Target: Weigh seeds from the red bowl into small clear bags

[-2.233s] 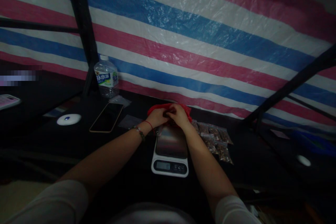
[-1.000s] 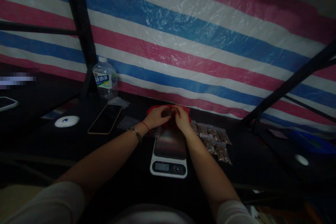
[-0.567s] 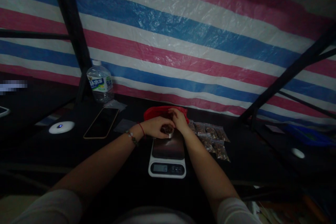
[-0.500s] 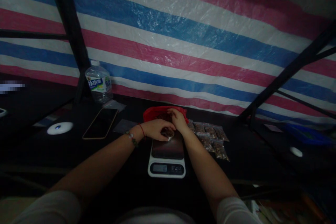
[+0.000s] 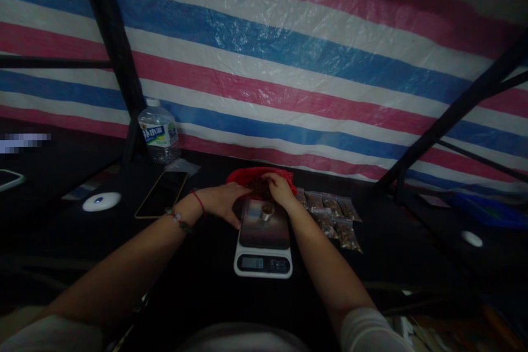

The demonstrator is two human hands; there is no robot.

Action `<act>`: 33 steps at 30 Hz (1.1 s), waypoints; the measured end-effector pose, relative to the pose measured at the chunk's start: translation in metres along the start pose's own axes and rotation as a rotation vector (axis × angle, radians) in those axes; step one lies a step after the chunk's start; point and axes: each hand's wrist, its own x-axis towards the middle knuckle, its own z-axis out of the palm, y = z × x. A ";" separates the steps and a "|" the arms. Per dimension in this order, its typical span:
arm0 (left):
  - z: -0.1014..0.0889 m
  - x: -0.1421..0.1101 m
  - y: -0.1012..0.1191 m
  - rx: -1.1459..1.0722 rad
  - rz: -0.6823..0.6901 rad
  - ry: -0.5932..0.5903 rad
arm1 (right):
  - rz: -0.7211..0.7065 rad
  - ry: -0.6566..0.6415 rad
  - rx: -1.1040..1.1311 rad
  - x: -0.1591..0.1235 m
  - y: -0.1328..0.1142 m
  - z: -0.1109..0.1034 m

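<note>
A small round cup [image 5: 267, 211] with brown bits in it stands on the metal plate of a white kitchen scale [image 5: 264, 272]. My left hand [image 5: 225, 201] is left of the scale plate, fingers spread, its fingertips at the left side of a red bag [image 5: 238, 176]. Brown loose material [image 5: 258, 187] shows inside the bag's mouth. My right hand [image 5: 281, 190] reaches over the bag's right part with fingers curled down; what they pinch, if anything, is hidden. Right of it lie several small clear bags [image 5: 332, 212] filled with brown bits.
On the left lie a phone [image 5: 161, 195], a white oval device [image 5: 102, 201] and a clear plastic bag [image 5: 181, 166]. A large plastic bottle [image 5: 159, 135] stands behind them by a black post [image 5: 121, 66]. Farther right are a white oval object [image 5: 472, 238] and a blue tray [image 5: 487, 212].
My left hand has let go of the cup on the scale and moved left and back, opening beside the red bag. My right hand stays at the bag. The view has shifted slightly.
</note>
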 end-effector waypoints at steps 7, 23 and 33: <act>0.012 -0.010 -0.005 -0.045 -0.059 0.086 | 0.003 -0.034 -0.074 0.000 -0.004 -0.003; 0.008 0.038 -0.017 -1.219 0.069 0.708 | 0.235 -0.403 -0.674 0.001 -0.023 -0.016; 0.036 0.030 -0.025 -1.076 0.025 0.783 | 0.220 -0.468 -0.679 0.007 -0.013 -0.013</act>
